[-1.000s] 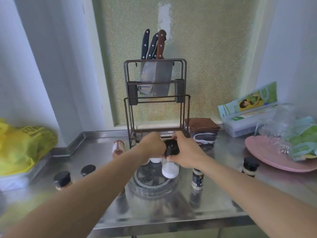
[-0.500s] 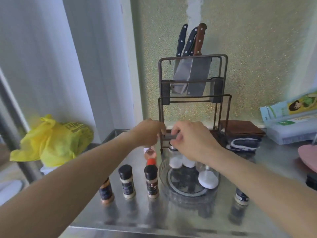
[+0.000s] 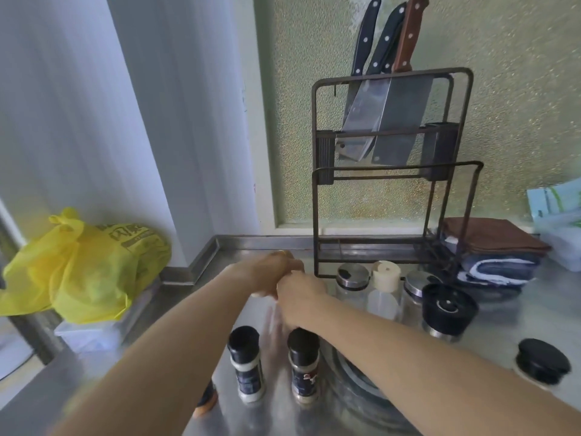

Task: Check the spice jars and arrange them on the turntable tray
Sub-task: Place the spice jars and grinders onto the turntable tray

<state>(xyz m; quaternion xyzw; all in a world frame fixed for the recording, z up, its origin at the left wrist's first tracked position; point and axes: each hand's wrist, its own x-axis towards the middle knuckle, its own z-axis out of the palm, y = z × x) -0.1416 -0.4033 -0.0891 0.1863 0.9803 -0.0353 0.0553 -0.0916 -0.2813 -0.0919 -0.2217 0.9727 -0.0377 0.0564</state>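
Observation:
A clear glass turntable tray (image 3: 353, 377) lies on the steel counter, partly under my right forearm. On it stand two metal-lidded jars (image 3: 352, 278) (image 3: 414, 286), a white-capped bottle (image 3: 385, 275) and a big black-lidded jar (image 3: 448, 306). Left of the tray stand two black-capped spice jars (image 3: 245, 363) (image 3: 303, 366); an orange jar (image 3: 206, 401) peeks from under my left arm. Another black-lidded jar (image 3: 542, 361) sits at the right. My left hand (image 3: 270, 272) and right hand (image 3: 300, 297) meet left of the rack, both closed around a small jar that is almost wholly hidden.
A metal knife rack (image 3: 393, 177) holding cleavers and knives stands behind the tray. Folded cloths (image 3: 493, 256) lie to its right, with a box (image 3: 555, 202) beyond. A yellow plastic bag (image 3: 85, 265) rests on a white container (image 3: 88, 335) at the left.
The view swung left and closer. My hands left the black-lidded jar on the tray and moved left, closing together over a small jar beside the rack.

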